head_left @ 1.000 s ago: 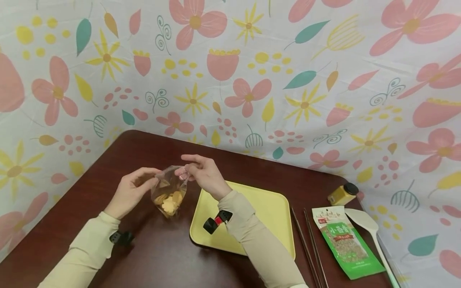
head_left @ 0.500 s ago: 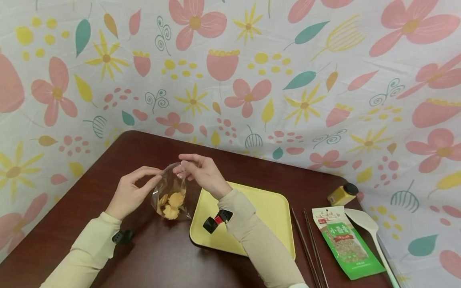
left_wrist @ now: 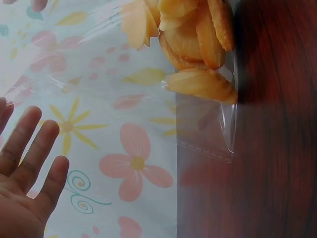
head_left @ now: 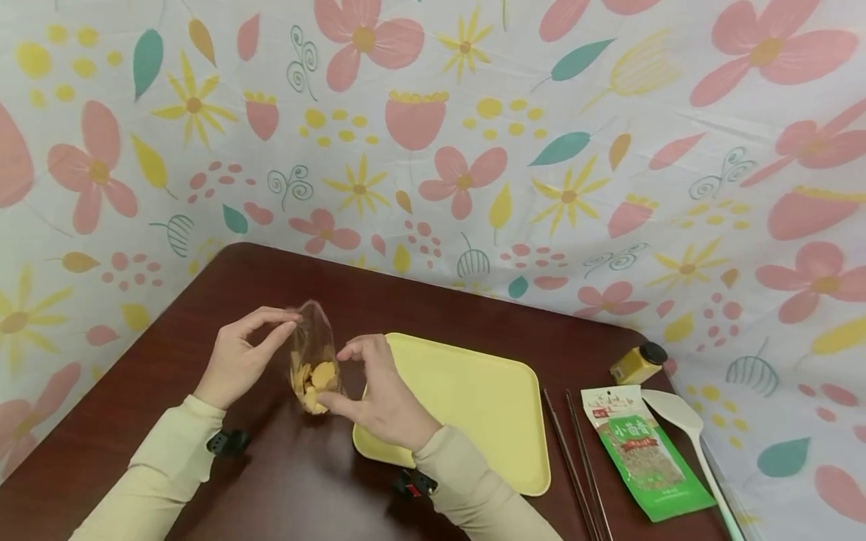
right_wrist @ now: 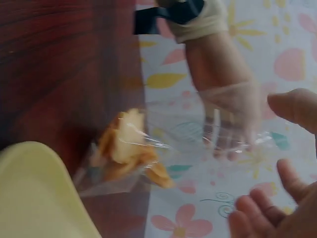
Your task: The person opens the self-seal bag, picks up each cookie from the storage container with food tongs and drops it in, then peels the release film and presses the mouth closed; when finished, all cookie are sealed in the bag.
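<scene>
A clear plastic bag (head_left: 313, 334) hangs over the left part of the table, holding several golden, chip-like snack pieces (head_left: 323, 373) in its bottom. My left hand (head_left: 235, 357) pinches the bag's top edge between thumb and fingertips; its other fingers spread loosely in the left wrist view. Just right of the bag is my right hand (head_left: 387, 402), thumb and fingers parted around the bag's lower side. In the right wrist view the right-hand fingers (right_wrist: 293, 186) are spread, with a gap between them and the bag (right_wrist: 188, 126).
A yellow tray (head_left: 473, 391) lies right of the bag on the dark wooden table (head_left: 271, 481). Farther right are metal chopsticks (head_left: 575, 466), a green-and-white packet (head_left: 649, 454), a white spatula (head_left: 676, 413) and a small black-capped yellow bottle (head_left: 638, 364). A flowered cloth hangs behind.
The right hand has let go of the bag's top edge and moved down beside its lower part, fingers spread. The left hand keeps its pinch, and the bag hangs more upright.
</scene>
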Tool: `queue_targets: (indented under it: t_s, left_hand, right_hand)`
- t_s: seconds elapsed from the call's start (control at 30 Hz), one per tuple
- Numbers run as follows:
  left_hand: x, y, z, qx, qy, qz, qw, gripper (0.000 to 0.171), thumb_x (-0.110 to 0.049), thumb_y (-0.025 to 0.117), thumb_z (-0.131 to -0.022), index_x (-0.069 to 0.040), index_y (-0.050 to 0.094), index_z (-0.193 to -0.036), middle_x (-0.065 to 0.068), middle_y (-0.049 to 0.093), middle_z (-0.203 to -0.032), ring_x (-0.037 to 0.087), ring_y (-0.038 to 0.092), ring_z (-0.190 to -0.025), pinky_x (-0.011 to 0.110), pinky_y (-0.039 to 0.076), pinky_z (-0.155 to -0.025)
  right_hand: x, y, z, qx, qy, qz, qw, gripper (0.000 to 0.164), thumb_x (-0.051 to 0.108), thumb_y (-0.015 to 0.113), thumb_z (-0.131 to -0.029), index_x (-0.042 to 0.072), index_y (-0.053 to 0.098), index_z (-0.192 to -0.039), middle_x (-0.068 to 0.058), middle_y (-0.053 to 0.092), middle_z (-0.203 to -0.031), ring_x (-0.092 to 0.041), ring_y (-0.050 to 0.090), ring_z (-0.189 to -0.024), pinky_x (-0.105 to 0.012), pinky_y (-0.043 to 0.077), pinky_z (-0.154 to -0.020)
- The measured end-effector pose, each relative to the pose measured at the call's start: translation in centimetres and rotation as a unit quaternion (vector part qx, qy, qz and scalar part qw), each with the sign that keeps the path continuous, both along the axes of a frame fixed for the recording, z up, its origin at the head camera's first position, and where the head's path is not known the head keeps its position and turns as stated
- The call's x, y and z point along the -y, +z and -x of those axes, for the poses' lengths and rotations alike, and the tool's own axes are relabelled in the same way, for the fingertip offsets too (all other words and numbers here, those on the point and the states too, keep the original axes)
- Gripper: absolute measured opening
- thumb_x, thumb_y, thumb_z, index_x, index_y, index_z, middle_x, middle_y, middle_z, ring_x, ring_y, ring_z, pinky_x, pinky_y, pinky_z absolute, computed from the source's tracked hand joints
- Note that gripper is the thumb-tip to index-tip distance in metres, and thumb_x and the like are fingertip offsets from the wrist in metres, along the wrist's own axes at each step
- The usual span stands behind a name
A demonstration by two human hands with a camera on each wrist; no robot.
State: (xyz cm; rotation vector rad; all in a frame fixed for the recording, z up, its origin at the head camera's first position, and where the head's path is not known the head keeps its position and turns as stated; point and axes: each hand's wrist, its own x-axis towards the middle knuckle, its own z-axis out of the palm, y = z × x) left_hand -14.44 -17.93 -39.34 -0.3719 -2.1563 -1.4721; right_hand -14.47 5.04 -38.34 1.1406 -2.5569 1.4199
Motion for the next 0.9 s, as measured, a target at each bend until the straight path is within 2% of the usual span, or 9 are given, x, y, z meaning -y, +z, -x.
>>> queue_targets:
  t_s: [0.13, 0.23, 0.37, 0.47, 0.5, 0.57, 0.7, 0.77, 0.9]
  left_hand:
    - [-0.1, 0.7, -0.5, 0.0, -0.004, -0.012, 0.9999, 0.016, 0.002, 0.064, -0.092, 0.003, 0.07, -0.106, 0.017, 0.07, -0.104, 0.001, 0.062, -0.102, 0.012, 0.048, -0.084]
    - [0.3, 0.3, -0.1, 0.006, -0.011, -0.021, 0.9997, 0.016, -0.001, 0.063, -0.093, -0.001, 0.071, -0.107, 0.014, 0.07, -0.106, 0.003, 0.062, -0.101, 0.014, 0.049, -0.083]
    - [1.3, -0.7, 0.5, 0.006, -0.033, -0.041, 0.9986, 0.017, -0.003, 0.06, -0.096, -0.003, 0.069, -0.11, 0.013, 0.069, -0.109, 0.007, 0.062, -0.104, 0.015, 0.048, -0.085]
    - [2.0, -1.0, 0.5, 0.003, -0.061, -0.081, 0.9949, 0.017, -0.002, 0.053, -0.099, 0.004, 0.063, -0.112, 0.019, 0.067, -0.112, 0.015, 0.063, -0.103, 0.019, 0.05, -0.088]
    - [2.2, -1.1, 0.5, 0.004, -0.075, -0.098, 0.9924, 0.018, -0.002, 0.05, -0.1, 0.007, 0.061, -0.112, 0.02, 0.067, -0.113, 0.017, 0.064, -0.104, 0.021, 0.05, -0.089]
    - [2.5, -1.5, 0.5, 0.009, -0.105, -0.13, 0.9859, 0.02, -0.003, 0.046, -0.102, 0.01, 0.056, -0.114, 0.021, 0.066, -0.113, 0.02, 0.065, -0.104, 0.024, 0.052, -0.09]
    - [2.8, -2.7, 0.6, 0.047, -0.16, -0.162, 0.9726, 0.028, -0.006, 0.043, -0.104, 0.011, 0.047, -0.126, 0.022, 0.062, -0.122, 0.021, 0.064, -0.11, 0.028, 0.051, -0.094]
    - [2.7, -3.2, 0.5, 0.075, -0.156, -0.16, 0.9718, 0.033, -0.007, 0.047, -0.103, 0.008, 0.045, -0.132, 0.018, 0.062, -0.126, 0.018, 0.063, -0.112, 0.026, 0.05, -0.095]
    - [2.2, -3.7, 0.6, 0.118, -0.092, -0.142, 0.9785, 0.038, -0.011, 0.061, -0.096, 0.003, 0.049, -0.13, 0.008, 0.066, -0.119, 0.008, 0.063, -0.106, 0.018, 0.05, -0.088]
  right_hand:
    - [0.4, -0.7, 0.5, -0.061, -0.02, 0.04, 0.997, 0.015, 0.028, 0.068, -0.093, 0.016, 0.059, -0.097, 0.003, 0.052, -0.112, -0.011, 0.048, -0.108, -0.027, 0.046, -0.088]
    - [0.2, -0.9, 1.1, -0.068, -0.029, 0.074, 0.995, 0.006, 0.023, 0.064, -0.095, 0.018, 0.062, -0.093, 0.003, 0.057, -0.107, -0.01, 0.052, -0.099, -0.027, 0.05, -0.079]
    - [-0.4, -0.8, 1.9, -0.025, -0.045, 0.097, 0.994, 0.008, 0.024, 0.06, -0.098, 0.017, 0.059, -0.094, -0.001, 0.059, -0.11, -0.012, 0.054, -0.1, -0.032, 0.05, -0.076]
    - [-0.6, -0.2, 2.0, 0.026, -0.062, 0.112, 0.991, 0.012, 0.024, 0.058, -0.099, 0.013, 0.057, -0.094, -0.004, 0.061, -0.113, -0.014, 0.056, -0.106, -0.036, 0.049, -0.081]
    - [-0.6, 0.3, 1.8, 0.041, -0.064, 0.116, 0.99, 0.013, 0.023, 0.057, -0.1, 0.011, 0.056, -0.095, -0.005, 0.062, -0.114, -0.016, 0.057, -0.106, -0.035, 0.048, -0.082]
    - [-0.5, 0.3, 2.1, 0.062, -0.066, 0.124, 0.988, 0.015, 0.022, 0.055, -0.101, 0.007, 0.055, -0.096, -0.007, 0.065, -0.112, -0.02, 0.061, -0.102, -0.035, 0.048, -0.081]
    - [-0.3, -0.5, 2.9, 0.09, -0.059, 0.137, 0.985, 0.02, 0.026, 0.05, -0.103, 0.007, 0.051, -0.097, -0.004, 0.07, -0.108, -0.022, 0.063, -0.095, -0.034, 0.047, -0.079]
    - [-0.2, -1.2, 3.3, 0.1, -0.056, 0.148, 0.982, 0.022, 0.03, 0.047, -0.104, 0.009, 0.049, -0.098, -0.001, 0.071, -0.107, -0.02, 0.063, -0.095, -0.035, 0.047, -0.079]
    - [0.1, -1.3, 3.4, 0.104, -0.055, 0.156, 0.981, 0.021, 0.028, 0.047, -0.104, 0.008, 0.047, -0.098, -0.004, 0.071, -0.107, -0.023, 0.064, -0.094, -0.037, 0.05, -0.08]
